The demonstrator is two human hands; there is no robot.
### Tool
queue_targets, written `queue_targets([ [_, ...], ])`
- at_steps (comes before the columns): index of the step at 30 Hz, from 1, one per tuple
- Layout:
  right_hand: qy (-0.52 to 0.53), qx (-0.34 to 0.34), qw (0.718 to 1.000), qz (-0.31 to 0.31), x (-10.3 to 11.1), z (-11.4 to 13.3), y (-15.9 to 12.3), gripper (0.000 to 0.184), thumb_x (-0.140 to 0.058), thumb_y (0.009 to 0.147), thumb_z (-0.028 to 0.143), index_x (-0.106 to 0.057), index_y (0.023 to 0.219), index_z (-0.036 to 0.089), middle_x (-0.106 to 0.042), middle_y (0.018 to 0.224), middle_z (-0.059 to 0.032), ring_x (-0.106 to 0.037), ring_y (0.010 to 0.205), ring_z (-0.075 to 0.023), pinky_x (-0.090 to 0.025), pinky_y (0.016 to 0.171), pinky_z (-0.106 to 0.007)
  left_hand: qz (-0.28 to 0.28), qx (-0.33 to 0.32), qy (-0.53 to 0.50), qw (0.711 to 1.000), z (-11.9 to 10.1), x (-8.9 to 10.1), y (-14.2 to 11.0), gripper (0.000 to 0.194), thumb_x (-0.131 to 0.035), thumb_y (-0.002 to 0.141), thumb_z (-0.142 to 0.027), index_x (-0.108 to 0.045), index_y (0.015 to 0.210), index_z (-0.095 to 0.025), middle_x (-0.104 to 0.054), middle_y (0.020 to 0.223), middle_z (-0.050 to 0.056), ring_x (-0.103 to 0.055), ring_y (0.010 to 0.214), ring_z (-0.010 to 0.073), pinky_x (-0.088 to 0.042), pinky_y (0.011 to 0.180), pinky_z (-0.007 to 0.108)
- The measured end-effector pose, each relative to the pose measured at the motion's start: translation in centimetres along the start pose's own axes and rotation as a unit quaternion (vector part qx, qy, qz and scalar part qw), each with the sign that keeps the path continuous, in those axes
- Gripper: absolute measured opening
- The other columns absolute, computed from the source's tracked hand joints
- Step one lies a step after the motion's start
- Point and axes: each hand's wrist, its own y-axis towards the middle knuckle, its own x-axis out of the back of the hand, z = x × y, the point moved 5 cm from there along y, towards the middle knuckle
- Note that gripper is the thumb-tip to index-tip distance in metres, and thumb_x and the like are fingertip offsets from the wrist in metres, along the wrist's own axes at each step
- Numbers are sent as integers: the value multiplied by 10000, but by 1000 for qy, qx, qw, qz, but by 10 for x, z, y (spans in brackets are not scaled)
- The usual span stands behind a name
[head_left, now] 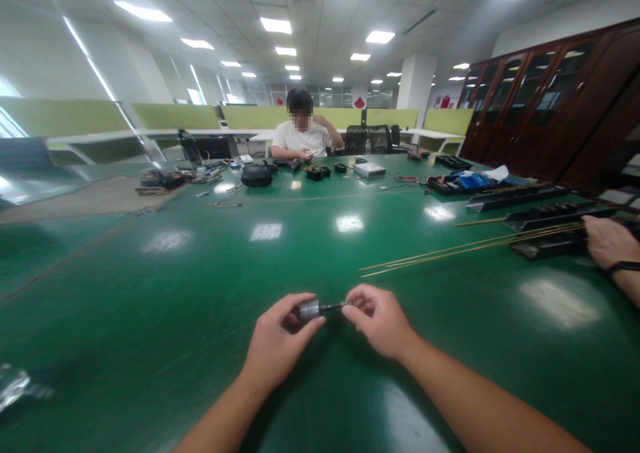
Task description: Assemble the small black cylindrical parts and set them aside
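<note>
Between thumb and fingers, my left hand (283, 330) grips a short silver metal cylinder (310, 310) that lies sideways just above the green table. A thin dark shaft (331, 306) sticks out of the cylinder toward the right. My right hand (377, 316) pinches the far end of that shaft, and its fingertips hide the tip. Whether the cylinder and shaft are one piece or two, I cannot tell.
Long thin brass-coloured rods (440, 253) reach in from the right over black metal channels (543, 245), near a co-worker's hand (610, 241). Another person (303, 136) sits across the green table (215, 273). A black pouch (257, 174) and a shiny crumpled item (13, 386) lie on it.
</note>
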Motion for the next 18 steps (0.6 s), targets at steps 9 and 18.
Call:
queue_targets([
  [9,146,-27,988,32,-3,-3,2,349,-486,922,429,-540,691,172,-518,537,27,-478,438,-101,-387,443,-214,-68,85,-105,988,18,9,5,423,-768,719,-481,-654,1008,-194,-703,922,45,-660,797,201,-513,726,297],
  [18,117,-39,989,86,-13,-11,3,441,-440,951,474,-495,628,180,-459,473,45,-448,395,-90,-355,416,-198,-244,131,-313,908,38,19,11,413,-810,701,-406,-493,863,-198,-644,724,-19,-626,639,128,-488,617,200],
])
